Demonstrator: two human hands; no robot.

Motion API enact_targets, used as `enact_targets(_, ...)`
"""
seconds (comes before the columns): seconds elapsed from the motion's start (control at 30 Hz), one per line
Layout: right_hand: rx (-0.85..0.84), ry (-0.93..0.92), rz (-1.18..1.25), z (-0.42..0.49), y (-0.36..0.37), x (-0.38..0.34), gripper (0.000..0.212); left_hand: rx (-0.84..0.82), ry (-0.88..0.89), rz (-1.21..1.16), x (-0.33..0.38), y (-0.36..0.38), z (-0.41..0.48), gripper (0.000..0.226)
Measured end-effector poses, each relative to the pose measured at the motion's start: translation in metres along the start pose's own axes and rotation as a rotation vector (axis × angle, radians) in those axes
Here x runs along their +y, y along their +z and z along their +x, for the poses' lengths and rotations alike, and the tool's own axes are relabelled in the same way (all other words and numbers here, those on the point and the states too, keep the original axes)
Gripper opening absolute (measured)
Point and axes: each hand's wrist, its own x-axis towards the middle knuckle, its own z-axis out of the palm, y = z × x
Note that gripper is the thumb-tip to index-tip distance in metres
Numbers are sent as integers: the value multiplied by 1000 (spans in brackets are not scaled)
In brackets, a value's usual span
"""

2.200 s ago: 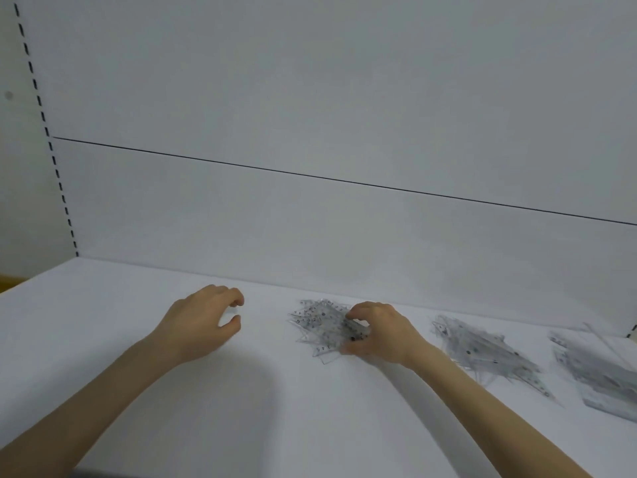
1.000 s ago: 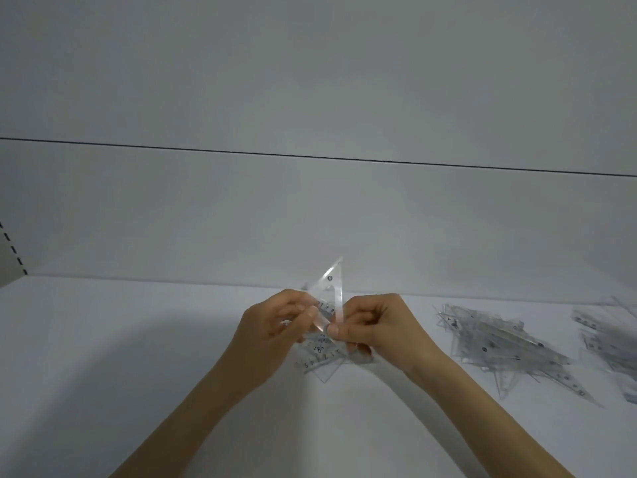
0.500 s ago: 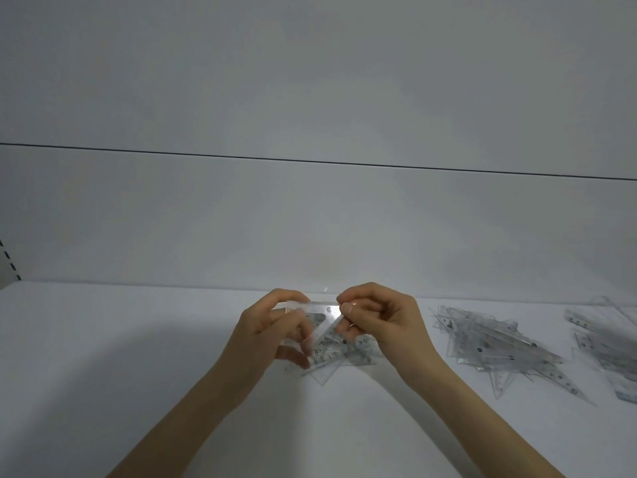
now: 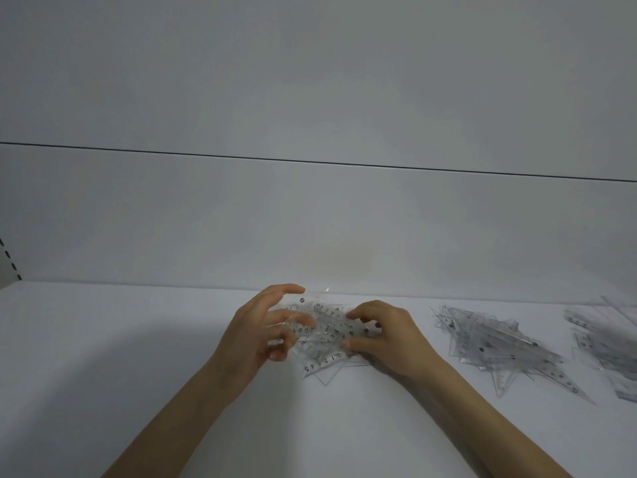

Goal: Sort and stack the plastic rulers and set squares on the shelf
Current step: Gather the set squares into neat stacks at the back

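Clear plastic set squares (image 4: 324,339), pile: right grip (image 4: 389,339) pinches one side; left grip (image 4: 255,339) opposite, fingers loose against pile.

We seem to be at a shop or stockroom shelving unit: a white shelf (image 4: 103,339) backed by plain white panels (image 4: 310,219) that meet in a thin horizontal seam, with a slotted upright (image 4: 8,260) at its left edge. Loose heaps of clear plastic rulers and set squares (image 4: 493,343) lie along it in quantity.
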Motion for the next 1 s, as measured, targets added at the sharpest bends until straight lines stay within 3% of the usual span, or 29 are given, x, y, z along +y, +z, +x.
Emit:
enact_targets(0.07, 66, -1, 42, 1, 0, 0, 29, 29, 18, -10, -1, -1, 1, 28)
enact_targets(0.2, 80, 48, 163, 1, 0, 0, 16, 47, 53, -20, -4, -6, 3, 36)
enact_targets(0.37, 186, 53, 344, 0, -9, 0, 22, 88, 83, -27, -6, -8, 4, 42)
enact_targets(0.47, 180, 7, 596, -5, -18, -9, 18, 91, 83, -18, -5, -9, 3, 43)
enact_targets(0.6, 123, -84, 791, -15, -23, -31, 18, 3, -1, -16, -1, -3, -1, 29)
enact_targets(0.77, 159, -268, 560, -18, -12, -49, 23, -242, -169, -85, 5, 10, -9, 40)
enact_targets(0.9, 296, -326, 516, -18, -1, -54, 25, -247, -232, -145, 2, 11, -9, 43)
enact_targets(1.0, 409, -429, 299, -11, 13, -46, 18, -240, -238, -150, -1, 11, -7, 48)
